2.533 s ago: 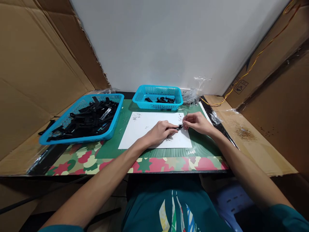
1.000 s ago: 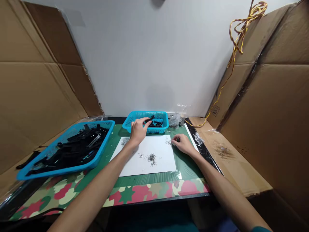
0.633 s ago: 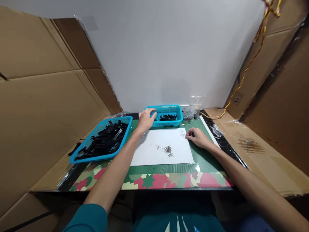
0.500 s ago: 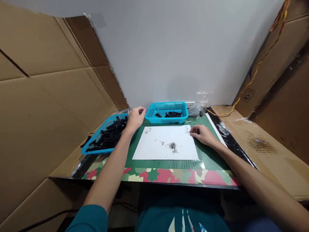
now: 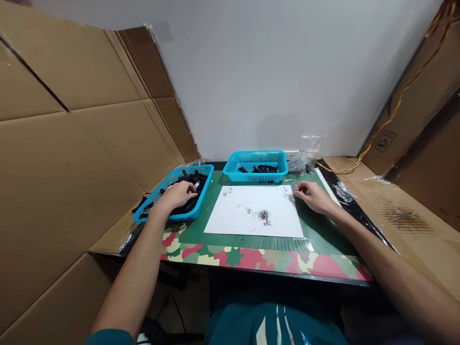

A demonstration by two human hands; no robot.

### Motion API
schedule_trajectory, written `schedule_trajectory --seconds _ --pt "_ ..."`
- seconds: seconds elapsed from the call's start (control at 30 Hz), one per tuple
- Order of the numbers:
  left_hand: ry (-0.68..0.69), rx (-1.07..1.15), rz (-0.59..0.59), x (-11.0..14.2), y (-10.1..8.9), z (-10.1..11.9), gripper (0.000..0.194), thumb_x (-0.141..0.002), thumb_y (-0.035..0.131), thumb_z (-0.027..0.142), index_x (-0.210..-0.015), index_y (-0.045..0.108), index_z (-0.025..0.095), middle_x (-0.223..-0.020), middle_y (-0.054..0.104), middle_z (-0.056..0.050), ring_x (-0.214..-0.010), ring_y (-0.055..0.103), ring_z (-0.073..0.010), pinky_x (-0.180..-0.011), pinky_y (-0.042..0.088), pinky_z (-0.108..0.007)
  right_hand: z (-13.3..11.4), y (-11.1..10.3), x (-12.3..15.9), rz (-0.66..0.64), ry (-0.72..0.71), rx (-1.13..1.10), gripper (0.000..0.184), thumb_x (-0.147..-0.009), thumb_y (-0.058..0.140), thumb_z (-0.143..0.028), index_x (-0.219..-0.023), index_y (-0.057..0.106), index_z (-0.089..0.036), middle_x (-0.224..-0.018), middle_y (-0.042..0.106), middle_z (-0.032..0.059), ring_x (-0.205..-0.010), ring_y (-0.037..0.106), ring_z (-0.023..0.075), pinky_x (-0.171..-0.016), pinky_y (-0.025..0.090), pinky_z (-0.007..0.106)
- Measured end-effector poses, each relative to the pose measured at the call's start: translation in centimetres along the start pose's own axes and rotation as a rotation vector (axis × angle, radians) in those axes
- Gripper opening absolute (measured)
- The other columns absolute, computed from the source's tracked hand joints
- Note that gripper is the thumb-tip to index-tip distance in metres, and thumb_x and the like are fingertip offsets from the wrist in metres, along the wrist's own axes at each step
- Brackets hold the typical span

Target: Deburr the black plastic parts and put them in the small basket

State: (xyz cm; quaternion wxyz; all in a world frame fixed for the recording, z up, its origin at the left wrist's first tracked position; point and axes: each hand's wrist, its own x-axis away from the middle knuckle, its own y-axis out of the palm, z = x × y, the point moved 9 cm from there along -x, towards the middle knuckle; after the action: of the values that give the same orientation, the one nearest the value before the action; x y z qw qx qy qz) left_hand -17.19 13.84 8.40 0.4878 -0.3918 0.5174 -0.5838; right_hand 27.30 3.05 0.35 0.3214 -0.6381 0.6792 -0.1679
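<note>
My left hand (image 5: 178, 195) is inside the left blue basket (image 5: 209, 189), over a heap of black plastic parts (image 5: 187, 207). Its fingers are curled down among them, and what they grip, if anything, is hidden. At the right edge of a white sheet of paper (image 5: 230, 220), my right hand (image 5: 312, 195) has thumb and forefinger drawn together in a pinch. Whatever is between those fingertips is too small to name. Tiny thin metal pieces (image 5: 265, 215) lie in a pile on the sheet, with smaller scatters near its upper corners.
A second blue basket (image 5: 233, 176) with a few black parts stands behind the paper. Clear plastic bags (image 5: 300, 165) lie to its right. Cardboard walls (image 5: 104, 139) rise on both sides, and a yellow twisted cable (image 5: 370, 143) runs down at the right.
My left hand has moved from beside the back basket, left and down into the left basket. My right hand stays by the paper's edge; the dark bit seen at its fingers no longer shows.
</note>
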Motion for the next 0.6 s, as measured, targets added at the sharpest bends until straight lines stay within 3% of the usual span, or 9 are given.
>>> schedule_trajectory --seconds 0.13,0.3,0.47,0.6 --pt "0.002 -0.022 -0.006 -0.8 0.8 0.1 0.016 -0.072 0.071 0.041 -0.076 0.07 0.026 -0.08 0.075 -0.007 -0.075 0.067 -0.0272 -0.069 0.044 -0.032 -0.5 -1.0 0.0 0.021 -0.028 -0.07 0.021 -0.091 0.053 -0.037 -0.082 0.059 -0.02 -0.079 0.065 0.0042 -0.072 0.055 0.0188 -0.066 0.039 0.03" --pt "0.009 -0.037 -0.022 -1.1 0.5 0.3 0.018 -0.071 0.072 0.04 -0.071 0.063 0.025 -0.076 0.073 -0.006 -0.068 0.063 -0.0254 -0.063 0.042 -0.031 -1.3 -1.3 -0.1 0.003 -0.052 -0.18 0.027 -0.089 0.056 -0.045 -0.081 0.06 -0.019 -0.08 0.064 0.0043 -0.074 0.056 0.0183 -0.065 0.041 0.029" --pt "0.05 0.002 0.046 -0.8 -1.0 0.4 0.022 -0.08 0.065 0.046 -0.079 0.06 0.025 -0.08 0.071 -0.006 -0.072 0.063 -0.0251 -0.065 0.042 -0.032 -2.5 -1.1 0.4 -0.063 -0.034 -0.453 0.034 -0.086 0.067 -0.053 -0.081 0.062 -0.02 -0.076 0.061 0.0011 -0.07 0.053 0.0158 -0.065 0.041 0.029" --pt "0.011 0.081 0.144 -0.2 -3.1 0.5 0.021 -0.086 0.058 0.044 -0.084 0.056 0.023 -0.082 0.071 -0.005 -0.075 0.063 -0.0234 -0.065 0.043 -0.03 -3.0 -0.9 0.6 -0.106 -0.022 -0.524 0.036 -0.082 0.074 -0.054 -0.08 0.065 -0.019 -0.071 0.062 -0.0001 -0.067 0.055 0.0148 -0.065 0.043 0.029"
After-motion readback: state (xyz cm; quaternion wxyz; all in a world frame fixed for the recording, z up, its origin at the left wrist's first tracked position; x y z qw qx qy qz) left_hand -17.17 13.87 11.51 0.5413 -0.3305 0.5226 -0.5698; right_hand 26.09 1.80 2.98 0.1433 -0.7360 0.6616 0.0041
